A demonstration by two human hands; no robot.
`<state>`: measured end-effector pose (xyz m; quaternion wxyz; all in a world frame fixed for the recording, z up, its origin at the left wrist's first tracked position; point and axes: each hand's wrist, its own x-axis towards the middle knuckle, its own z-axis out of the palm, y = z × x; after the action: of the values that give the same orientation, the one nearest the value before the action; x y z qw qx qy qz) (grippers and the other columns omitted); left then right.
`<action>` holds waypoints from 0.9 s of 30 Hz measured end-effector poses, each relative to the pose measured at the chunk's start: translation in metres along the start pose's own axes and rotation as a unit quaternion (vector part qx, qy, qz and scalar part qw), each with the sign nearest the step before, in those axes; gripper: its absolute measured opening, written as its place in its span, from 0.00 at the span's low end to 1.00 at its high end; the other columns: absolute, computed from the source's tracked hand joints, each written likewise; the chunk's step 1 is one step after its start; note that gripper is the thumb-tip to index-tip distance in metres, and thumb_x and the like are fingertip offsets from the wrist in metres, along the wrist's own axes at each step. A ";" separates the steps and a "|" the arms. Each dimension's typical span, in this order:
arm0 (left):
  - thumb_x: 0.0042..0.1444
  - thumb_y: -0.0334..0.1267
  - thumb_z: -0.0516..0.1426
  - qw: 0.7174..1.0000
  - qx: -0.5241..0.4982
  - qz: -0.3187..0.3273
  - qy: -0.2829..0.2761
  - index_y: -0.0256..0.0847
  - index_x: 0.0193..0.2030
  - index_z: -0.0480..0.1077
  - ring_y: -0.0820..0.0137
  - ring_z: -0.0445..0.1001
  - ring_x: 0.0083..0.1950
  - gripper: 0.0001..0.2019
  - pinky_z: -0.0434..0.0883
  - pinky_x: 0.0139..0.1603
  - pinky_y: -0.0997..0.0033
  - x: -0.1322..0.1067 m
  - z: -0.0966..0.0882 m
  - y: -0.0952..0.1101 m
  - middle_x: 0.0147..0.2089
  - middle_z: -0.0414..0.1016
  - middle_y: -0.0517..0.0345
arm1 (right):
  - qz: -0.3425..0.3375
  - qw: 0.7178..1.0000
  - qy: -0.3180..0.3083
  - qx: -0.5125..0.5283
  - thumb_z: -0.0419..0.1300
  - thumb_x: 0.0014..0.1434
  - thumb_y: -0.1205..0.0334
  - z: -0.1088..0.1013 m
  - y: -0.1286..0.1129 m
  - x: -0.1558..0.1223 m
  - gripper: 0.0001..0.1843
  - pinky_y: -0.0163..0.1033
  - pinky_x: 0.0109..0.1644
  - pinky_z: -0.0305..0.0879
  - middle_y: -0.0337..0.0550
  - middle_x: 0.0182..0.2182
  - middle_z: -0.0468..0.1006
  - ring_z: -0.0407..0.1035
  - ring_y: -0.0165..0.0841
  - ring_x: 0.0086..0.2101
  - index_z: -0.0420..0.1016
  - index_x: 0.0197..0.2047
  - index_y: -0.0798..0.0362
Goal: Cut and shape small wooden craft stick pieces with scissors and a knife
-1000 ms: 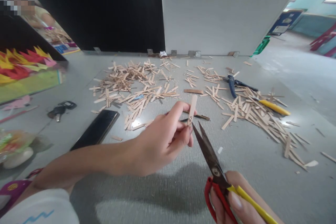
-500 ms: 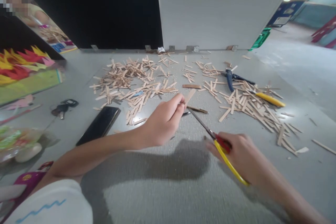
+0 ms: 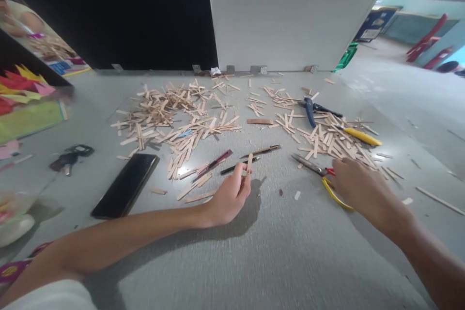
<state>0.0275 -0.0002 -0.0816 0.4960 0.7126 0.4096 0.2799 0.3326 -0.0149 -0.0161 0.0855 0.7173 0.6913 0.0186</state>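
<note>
My left hand (image 3: 230,193) is closed in a pinch on a short wooden craft stick (image 3: 250,162), held upright above the grey tabletop. Off to the right, my right hand (image 3: 358,184) grips the scissors (image 3: 308,164) by their red and yellow handles, low over the table, with the blades pointing left toward the loose sticks. Part of the red handle is hidden under my fingers. Just beyond my left hand lie a black pen (image 3: 240,165), a brownish pen (image 3: 267,150) and a dark purple cutter-like tool (image 3: 214,163).
Heaps of craft sticks (image 3: 163,106) spread across the far side, with more sticks (image 3: 327,143) at right under blue-handled pliers (image 3: 310,112) and a yellow-handled tool (image 3: 362,136). A phone (image 3: 125,186) and keys (image 3: 70,157) lie left. A black-and-white panel (image 3: 290,14) stands behind; a person (image 3: 25,19) sits beyond.
My right hand has carried the scissors away from the stick, to the right and farther out. My left hand has lowered slightly toward me, still pinching a stick. The view has shifted right.
</note>
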 end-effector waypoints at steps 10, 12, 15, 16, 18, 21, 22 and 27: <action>0.77 0.49 0.46 0.997 -0.078 -0.023 0.017 0.46 0.52 0.55 0.74 0.63 0.18 0.10 0.60 0.21 0.76 -0.001 -0.001 0.001 0.27 0.69 0.70 | -0.278 0.947 0.153 0.059 0.50 0.67 0.82 0.025 -0.096 0.059 0.20 0.49 0.51 0.70 0.66 0.54 0.82 0.76 0.52 0.51 0.80 0.51 0.59; 0.76 0.48 0.46 0.996 -0.084 -0.022 0.033 0.45 0.53 0.55 0.75 0.65 0.18 0.10 0.61 0.20 0.77 0.004 -0.005 -0.001 0.29 0.72 0.68 | -0.292 0.933 0.194 0.076 0.49 0.69 0.80 0.035 -0.098 0.057 0.18 0.47 0.46 0.71 0.63 0.43 0.84 0.77 0.49 0.43 0.79 0.44 0.59; 0.76 0.46 0.47 0.994 -0.084 -0.017 0.065 0.46 0.52 0.54 0.77 0.67 0.18 0.08 0.63 0.21 0.77 0.012 -0.009 -0.004 0.33 0.75 0.64 | -0.304 0.908 0.262 0.121 0.48 0.77 0.72 0.048 -0.096 0.041 0.17 0.41 0.35 0.69 0.53 0.31 0.83 0.77 0.42 0.31 0.78 0.45 0.59; 0.76 0.45 0.48 0.994 -0.082 -0.016 0.068 0.45 0.52 0.54 0.77 0.67 0.18 0.08 0.63 0.20 0.77 0.014 -0.010 -0.005 0.34 0.76 0.64 | -0.304 0.900 0.279 0.138 0.47 0.79 0.69 0.052 -0.096 0.035 0.17 0.38 0.30 0.66 0.49 0.29 0.83 0.76 0.38 0.27 0.77 0.48 0.60; 0.75 0.43 0.49 0.994 -0.073 -0.011 0.075 0.45 0.52 0.56 0.76 0.66 0.18 0.07 0.63 0.20 0.77 0.016 -0.011 -0.005 0.31 0.76 0.64 | -0.311 0.882 0.307 0.176 0.45 0.82 0.65 0.057 -0.097 0.026 0.18 0.35 0.24 0.63 0.45 0.29 0.85 0.73 0.32 0.20 0.74 0.57 0.61; 0.73 0.40 0.51 0.994 -0.050 -0.003 0.092 0.43 0.52 0.60 0.74 0.68 0.21 0.06 0.64 0.24 0.77 0.017 -0.013 -0.003 0.28 0.75 0.65 | -0.339 0.845 0.334 0.242 0.46 0.82 0.66 0.058 -0.101 0.021 0.18 0.34 0.24 0.65 0.48 0.36 0.90 0.77 0.29 0.21 0.72 0.65 0.61; 0.73 0.40 0.51 0.994 -0.043 -0.002 0.098 0.42 0.51 0.61 0.74 0.69 0.22 0.05 0.64 0.25 0.77 0.017 -0.015 -0.002 0.28 0.75 0.64 | -0.348 0.836 0.336 0.260 0.48 0.82 0.66 0.057 -0.101 0.021 0.18 0.34 0.24 0.67 0.48 0.37 0.90 0.78 0.29 0.21 0.74 0.65 0.61; 0.73 0.38 0.51 0.994 -0.019 0.003 0.108 0.40 0.53 0.63 0.74 0.69 0.22 0.07 0.63 0.25 0.76 0.018 -0.021 0.000 0.27 0.76 0.64 | -0.356 0.827 0.322 0.291 0.52 0.81 0.65 0.054 -0.099 0.023 0.17 0.35 0.22 0.65 0.43 0.29 0.89 0.73 0.27 0.17 0.81 0.60 0.60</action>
<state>0.0199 0.0250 -0.0749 0.4617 0.6700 0.4529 0.3645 0.2433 0.0053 -0.0857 -0.3542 0.3660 0.8604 0.0147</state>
